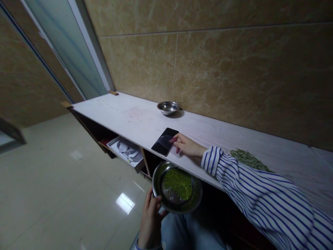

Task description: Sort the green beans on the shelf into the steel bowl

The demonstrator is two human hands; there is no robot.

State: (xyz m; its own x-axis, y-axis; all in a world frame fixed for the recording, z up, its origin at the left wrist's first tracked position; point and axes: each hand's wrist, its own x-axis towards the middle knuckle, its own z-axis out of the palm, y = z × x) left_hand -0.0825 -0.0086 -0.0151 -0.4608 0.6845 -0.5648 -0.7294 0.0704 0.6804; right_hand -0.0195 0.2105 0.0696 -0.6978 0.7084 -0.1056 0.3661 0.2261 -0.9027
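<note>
A shallow steel bowl [158, 171] hangs just below the front edge of the counter, tilted slightly, with small green grains or beans [179, 184] heaped inside. My left hand [152, 218] grips its near left rim, thumb on top. Flat on the counter lies a black-screened phone or tablet [163, 141]. My right hand [185, 144] is over its right side, fingertips at or just above the screen, the thumb apart from the forefinger, nothing visibly held. Farther right, beyond the striped sleeve, a loose pile of green bits [249, 159] is spread on the counter.
An empty steel bowl [168, 108] stands near the tiled wall. The pale counter [135, 121] runs along the wall, with an open drawer [126, 151] holding cloth or papers beneath. A frosted glass door [75, 41] is at left, over a shiny tiled floor [65, 187].
</note>
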